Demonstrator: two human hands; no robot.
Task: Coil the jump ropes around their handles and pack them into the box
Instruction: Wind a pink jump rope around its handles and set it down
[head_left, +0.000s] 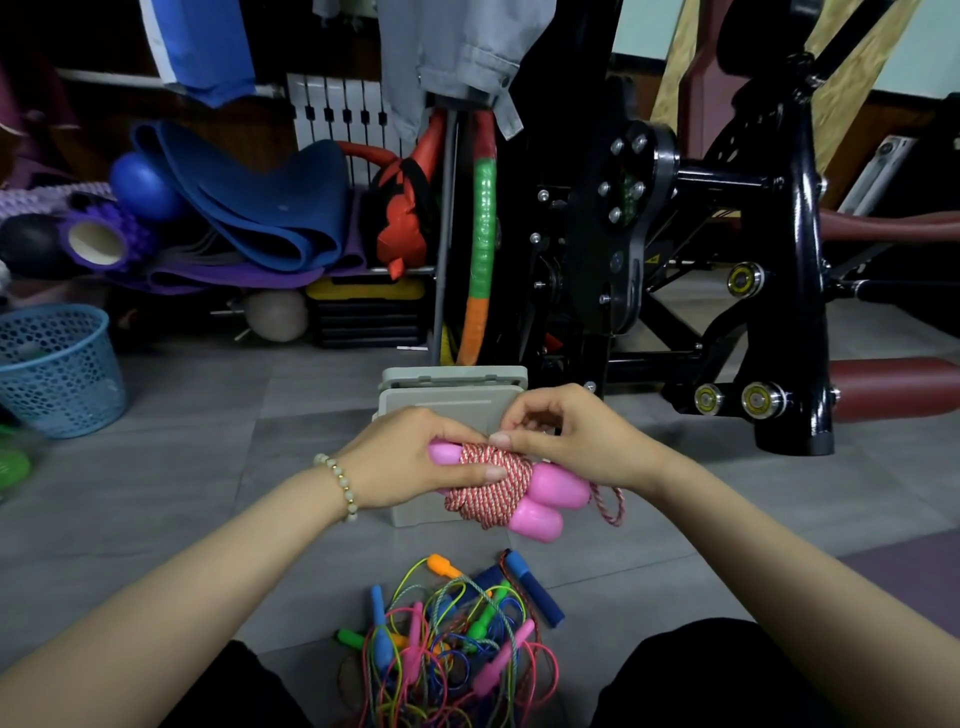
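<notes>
A jump rope with two pink handles (550, 493) side by side has its red-and-white cord (493, 475) wound thickly around them. My left hand (415, 457) grips the left end of the bundle, thumb pressed on the coil. My right hand (571, 441) pinches the cord at the top of the coil, and a short loop (610, 506) dangles to the right. I hold the bundle above a grey box (447, 405) on the floor, its lid standing open behind it. A tangled pile of thin coloured jump ropes (457, 644) lies near my knees.
A black exercise machine (727, 260) stands close behind and to the right of the box. A blue mesh basket (57, 369) sits on the left. Blue mats, foam rollers, balls and hoops are stacked along the back wall. Grey floor tiles surround the box.
</notes>
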